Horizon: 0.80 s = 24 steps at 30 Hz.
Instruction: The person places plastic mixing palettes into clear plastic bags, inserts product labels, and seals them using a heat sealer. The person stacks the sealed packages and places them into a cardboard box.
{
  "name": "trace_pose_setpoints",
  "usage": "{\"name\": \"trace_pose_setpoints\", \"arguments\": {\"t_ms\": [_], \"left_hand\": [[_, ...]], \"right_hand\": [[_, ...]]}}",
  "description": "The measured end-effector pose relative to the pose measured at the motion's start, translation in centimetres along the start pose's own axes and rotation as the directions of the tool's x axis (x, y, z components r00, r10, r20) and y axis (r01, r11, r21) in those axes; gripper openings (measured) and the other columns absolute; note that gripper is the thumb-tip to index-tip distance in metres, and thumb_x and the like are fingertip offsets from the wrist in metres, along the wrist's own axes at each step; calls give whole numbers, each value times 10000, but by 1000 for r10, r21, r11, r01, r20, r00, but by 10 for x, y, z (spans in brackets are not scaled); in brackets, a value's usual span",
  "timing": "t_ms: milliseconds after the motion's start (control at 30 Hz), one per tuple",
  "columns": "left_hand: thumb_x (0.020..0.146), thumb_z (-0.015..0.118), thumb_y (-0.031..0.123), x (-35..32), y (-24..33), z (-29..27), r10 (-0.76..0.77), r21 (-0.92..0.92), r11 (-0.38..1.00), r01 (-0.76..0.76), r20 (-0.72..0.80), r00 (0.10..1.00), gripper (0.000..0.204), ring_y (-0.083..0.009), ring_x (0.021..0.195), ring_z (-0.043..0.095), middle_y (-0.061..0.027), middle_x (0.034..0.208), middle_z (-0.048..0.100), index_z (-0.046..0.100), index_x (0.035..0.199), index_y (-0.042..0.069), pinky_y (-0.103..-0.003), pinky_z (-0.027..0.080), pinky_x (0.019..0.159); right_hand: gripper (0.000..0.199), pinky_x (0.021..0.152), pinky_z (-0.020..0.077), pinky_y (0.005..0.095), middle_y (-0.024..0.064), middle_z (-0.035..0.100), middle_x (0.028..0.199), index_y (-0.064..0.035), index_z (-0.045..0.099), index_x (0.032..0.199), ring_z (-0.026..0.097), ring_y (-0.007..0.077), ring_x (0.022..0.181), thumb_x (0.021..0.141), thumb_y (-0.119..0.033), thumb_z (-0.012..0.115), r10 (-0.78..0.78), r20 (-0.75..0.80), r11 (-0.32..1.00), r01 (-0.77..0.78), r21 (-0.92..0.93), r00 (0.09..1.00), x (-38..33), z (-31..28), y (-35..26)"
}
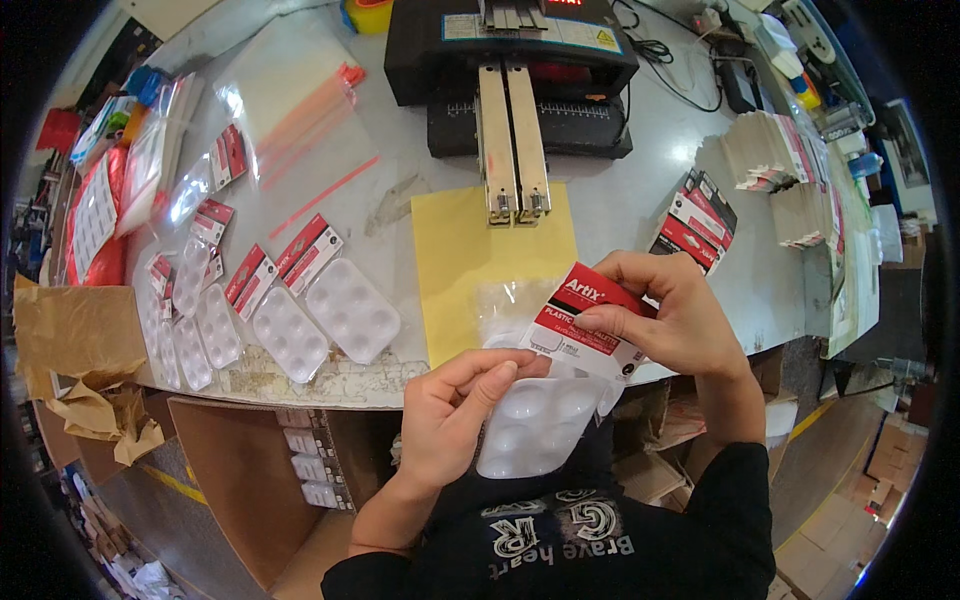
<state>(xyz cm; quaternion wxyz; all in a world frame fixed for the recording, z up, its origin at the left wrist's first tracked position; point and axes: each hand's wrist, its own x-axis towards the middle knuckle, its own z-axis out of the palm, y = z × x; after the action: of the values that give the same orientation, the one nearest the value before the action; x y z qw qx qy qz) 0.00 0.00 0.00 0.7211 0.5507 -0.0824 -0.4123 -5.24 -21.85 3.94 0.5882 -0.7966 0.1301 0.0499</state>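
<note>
While the left hand (pixel 455 405) pinches the light, thin, slippery white plastic palette in its clear bag (pixel 535 425), the right hand (pixel 665 315) grips its stiff red-and-white card header (pixel 585 325); hold by edges.

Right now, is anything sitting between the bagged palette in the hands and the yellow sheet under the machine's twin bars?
Nothing visible does. The left hand and right hand hold the white palette with its red header card just off the table edge; the near part of the yellow sheet lies bare.
</note>
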Motion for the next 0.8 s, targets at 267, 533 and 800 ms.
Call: {"name": "trace_pose_setpoints", "arguments": {"t_ms": [267, 533, 800], "left_hand": [[922, 585, 79, 0, -6, 2, 86, 221, 973, -69, -65, 994, 166, -46, 756, 574, -62, 873, 697, 647, 990, -59, -192, 469, 669], [914, 598, 81, 0, -10, 9, 20, 85, 996, -11, -107, 994, 150, -50, 729, 563, -49, 818, 686, 657, 961, -48, -187, 456, 660], [921, 548, 48, -7, -17, 3, 342, 393, 896, -209, -307, 888, 159, -23, 636, 497, -42, 735, 664, 659, 932, -66, -165, 391, 566]], "right_hand": [[200, 555, 455, 221, 88, 662, 699, 13, 657, 907, 604, 99, 579, 767, -100, 743, -145, 79, 967, 159, -198, 986, 6, 4, -10], [217, 541, 441, 387, 191, 588, 674, -32, 617, 929, 577, 369, 626, 804, -196, 686, -184, 226, 929, 245, -278, 957, 8, -4, -15], [234, 556, 449, 238, 48, 656, 747, 1, 643, 994, 596, 78, 616, 787, -82, 709, -269, -193, 946, 222, -236, 943, 3, -5, 3]]}}
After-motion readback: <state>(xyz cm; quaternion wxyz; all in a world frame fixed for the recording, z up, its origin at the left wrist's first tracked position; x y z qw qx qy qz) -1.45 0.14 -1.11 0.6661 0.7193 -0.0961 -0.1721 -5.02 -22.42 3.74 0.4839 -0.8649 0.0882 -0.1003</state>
